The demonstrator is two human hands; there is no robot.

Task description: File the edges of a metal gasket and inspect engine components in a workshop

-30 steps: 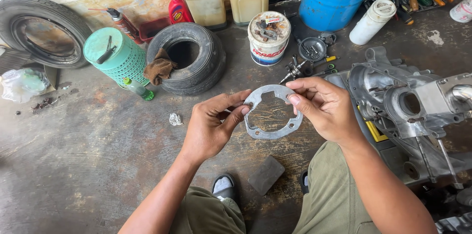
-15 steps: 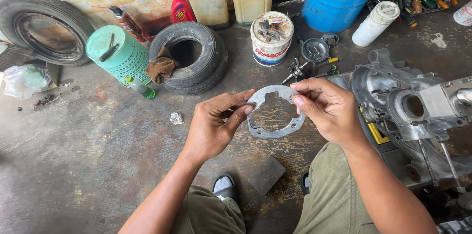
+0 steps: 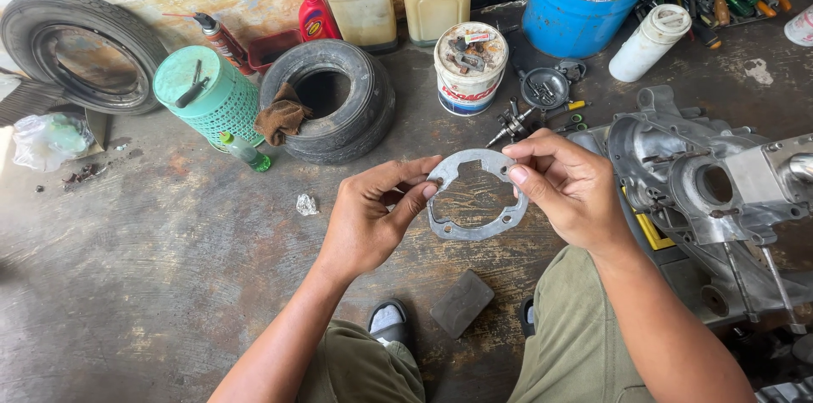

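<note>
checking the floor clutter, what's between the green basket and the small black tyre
In the head view, a brown rag draped over the small black tyre's rim and a little green bottle lying on the floor fill the gap beside the green basket.

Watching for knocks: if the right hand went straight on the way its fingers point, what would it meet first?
The right hand points left across the gasket, so it would probably first meet the left hand on the opposite edge.
</note>
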